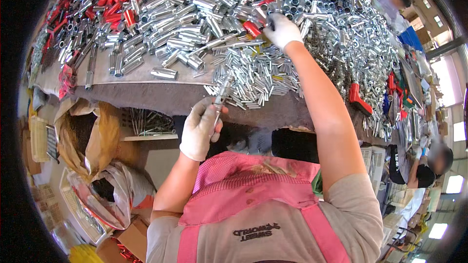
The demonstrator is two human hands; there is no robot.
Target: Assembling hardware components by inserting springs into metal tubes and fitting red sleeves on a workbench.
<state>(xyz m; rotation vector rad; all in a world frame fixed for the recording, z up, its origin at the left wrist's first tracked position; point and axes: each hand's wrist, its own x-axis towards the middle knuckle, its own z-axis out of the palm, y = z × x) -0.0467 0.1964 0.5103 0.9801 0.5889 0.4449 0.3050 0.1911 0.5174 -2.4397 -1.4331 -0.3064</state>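
Reaching hand: right hand [282, 30], gloved, fingers pinched on a red-capped tube [252, 28] atop the pile of silver tubes [204, 14].
Near hand: left hand [201, 129], gloved, clenched around a slim metal rod [222, 91] above the table [161, 95] edge.
Side: red-handled tool [360, 99] lies right.

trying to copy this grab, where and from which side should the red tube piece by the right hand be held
Grip the short red metal tube across its round middle, coming from its right side, where the white-gloved right hand already reaches. It lies tilted on top of the heap of silver metal tubes, so its upper side looks exposed, while its left end butts into the pile. Thumb and forefinger across the barrel would probably suit.
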